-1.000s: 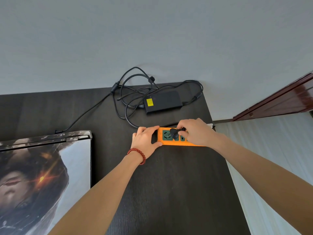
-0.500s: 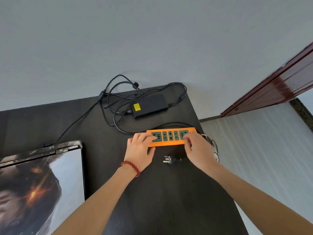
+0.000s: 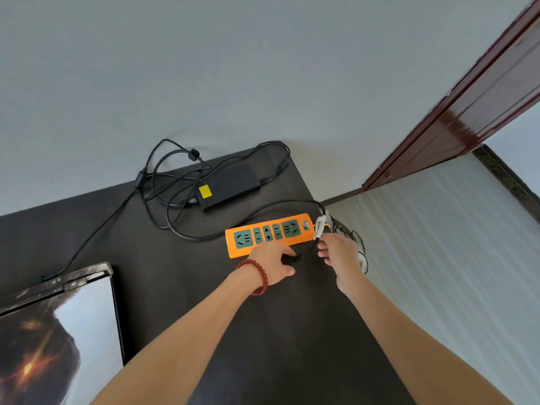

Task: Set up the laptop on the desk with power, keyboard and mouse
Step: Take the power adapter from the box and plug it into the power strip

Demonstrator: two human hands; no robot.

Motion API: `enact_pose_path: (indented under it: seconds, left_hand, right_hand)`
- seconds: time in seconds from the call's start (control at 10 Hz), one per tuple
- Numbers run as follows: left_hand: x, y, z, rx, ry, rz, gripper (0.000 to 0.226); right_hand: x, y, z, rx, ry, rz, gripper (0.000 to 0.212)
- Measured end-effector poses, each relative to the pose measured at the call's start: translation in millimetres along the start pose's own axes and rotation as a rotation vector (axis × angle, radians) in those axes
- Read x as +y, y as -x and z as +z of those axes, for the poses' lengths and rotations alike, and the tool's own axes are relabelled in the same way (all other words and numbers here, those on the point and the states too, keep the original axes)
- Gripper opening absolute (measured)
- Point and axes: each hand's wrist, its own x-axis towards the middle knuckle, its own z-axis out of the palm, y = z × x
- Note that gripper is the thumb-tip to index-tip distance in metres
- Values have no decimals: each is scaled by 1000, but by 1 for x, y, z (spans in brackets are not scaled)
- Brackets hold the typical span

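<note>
Both hands are down at the far right corner of the dark desk [image 3: 163,287]. The left hand [image 3: 273,263], red bead bracelet [image 3: 257,276] at the wrist, has its fingers curled onto a small black plug [image 3: 295,257] lying just below the orange power strip [image 3: 267,234]. The right hand [image 3: 340,255], at three o'clock from the plug, hangs with fingers loosely bent, tips near the white cord end [image 3: 319,228] of the strip; whether it pinches anything, I cannot tell. All sockets on the strip show bare. At eleven o'clock from the strip sits the black power adapter [image 3: 230,187] in its tangle of cable [image 3: 163,182]. The laptop [image 3: 58,331], lid open, screen lit, sits at eight o'clock.
</note>
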Motion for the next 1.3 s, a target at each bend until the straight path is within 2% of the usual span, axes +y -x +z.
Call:
enact_pose_path:
  seconds: [0.1,0.2,0.3,0.4,0.5,0.8,1.0,1.1,1.2,1.3]
  left_hand:
    - [-9,2,-38,71,322,0,35]
    - [-32,4,-71,277,577,-61,28]
    - [-64,10,-79,497,679,-186,20]
    - [-84,16,-66,591,850,-325,20]
    - [-92,19,-50,657,993,-380,13]
    - [-90,15,-30,737,1072,-411,14]
    - [-79,11,-25,793,888,-438,11]
    - [-70,11,-21,818,726,-379,16]
    - [-63,12,-14,878,638,-395,19]
    - [-60,10,-9,931,639,-442,28]
  right_hand:
    - [-25,7,4,-46,-35,-324,23]
    - [-36,3,22,-132,133,-496,24]
    - [-24,-7,39,-225,470,-649,29]
    - [-4,-24,49,-251,925,-870,38]
    - [11,-36,53,-246,1196,-1032,48]
    - [23,-40,59,-176,1207,-1073,50]
    - [23,-41,60,-190,1193,-1061,51]
    - [24,-41,60,-182,1192,-1068,51]
    - [24,-41,61,-183,1191,-1062,51]
    - [25,-41,61,-187,1186,-1057,51]
